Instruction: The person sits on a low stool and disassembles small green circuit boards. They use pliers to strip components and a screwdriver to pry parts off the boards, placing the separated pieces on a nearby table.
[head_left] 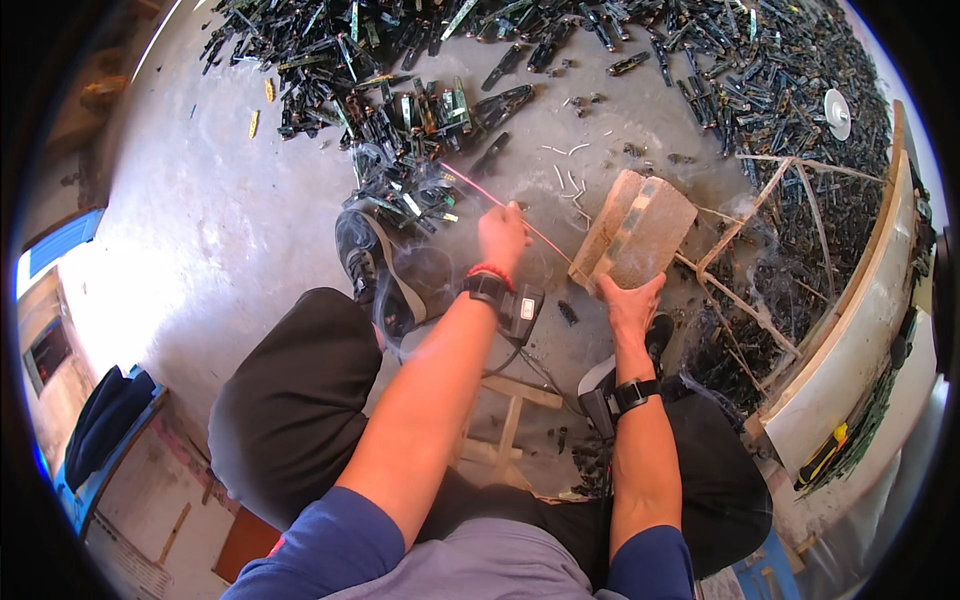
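Note:
My left hand (503, 240) is closed on a thin pink rod (462, 178), which slants from the upper left down toward the block. I cannot tell what the rod is made of. The rod's lower right end reaches the near left side of a brown brick-like block (655, 232) with a lighter strip along its top. My right hand (632, 300) grips the block's near edge, thumb and fingers apart on it. Thin smoke drifts around my left forearm and the floor. A black strap and a red bead bracelet circle my left wrist; another black strap is on my right.
Heaps of dark narrow pieces (420, 110) cover the floor ahead and to the right. A wooden frame (760, 240) and a pale-topped table (850, 380) with a yellow-black cutter (824, 456) stand right. Small white curved bits (572, 185) lie near the block. A low wooden stool (510, 420) is between my legs.

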